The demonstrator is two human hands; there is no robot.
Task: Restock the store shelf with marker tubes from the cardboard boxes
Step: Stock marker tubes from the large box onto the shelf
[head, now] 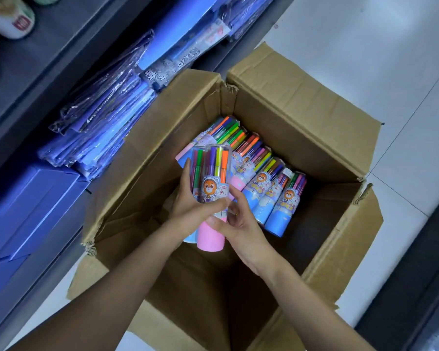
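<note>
Both hands (188,203) around marker tube (212,198)

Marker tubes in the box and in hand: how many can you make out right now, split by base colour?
Pink-base tubes: 2, one gripped by both hands, one lying in the cardboard box.
Blue-base tubes: 4, one behind the held pink one, three in the row at right.
Base hidden: about 2, at the far end.
Total: about 8; more may lie underneath.
</note>
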